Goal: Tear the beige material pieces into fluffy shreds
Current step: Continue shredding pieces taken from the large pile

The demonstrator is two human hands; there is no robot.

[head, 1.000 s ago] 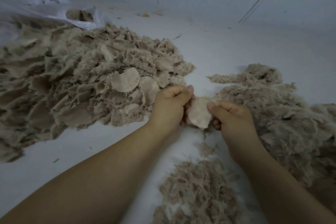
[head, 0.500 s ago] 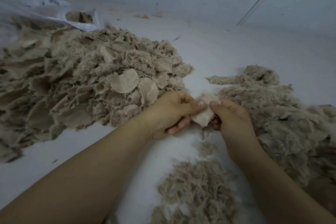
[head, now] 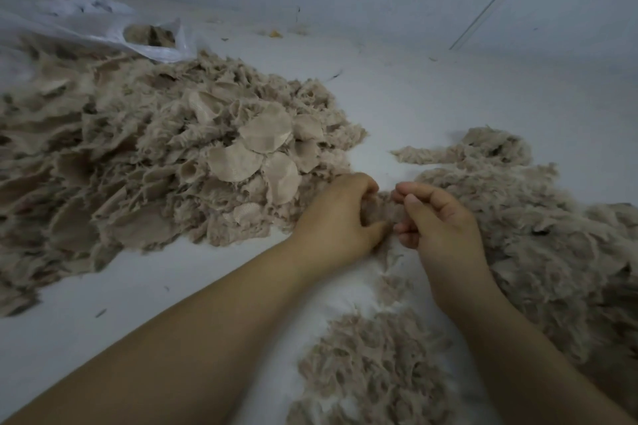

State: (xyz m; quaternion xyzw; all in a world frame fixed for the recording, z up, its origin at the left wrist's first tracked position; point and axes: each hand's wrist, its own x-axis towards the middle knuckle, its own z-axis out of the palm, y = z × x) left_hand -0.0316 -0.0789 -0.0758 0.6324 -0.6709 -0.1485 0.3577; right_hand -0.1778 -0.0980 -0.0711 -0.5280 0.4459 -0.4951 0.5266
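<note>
My left hand (head: 340, 217) and my right hand (head: 438, 224) meet at the middle of the white surface, both with fingers curled. Between them they pinch one small beige piece (head: 386, 209), now crumpled and fuzzy, mostly hidden by the fingers. A big heap of beige round pieces (head: 155, 162) lies to the left, with a few flat discs showing on its near slope. A mound of fluffy shreds (head: 538, 224) spreads to the right, and a smaller patch of shreds (head: 373, 362) lies below my hands.
A clear plastic bag (head: 103, 28) with some beige material inside lies at the back left. The white surface (head: 431, 103) runs back to a pale wall. Small dark specks and a yellow scrap (head: 275, 33) dot the far part.
The flat beige piece held between both hands has been pulled and crumpled into a fuzzy wad. Both hands have turned and closed in around it.
</note>
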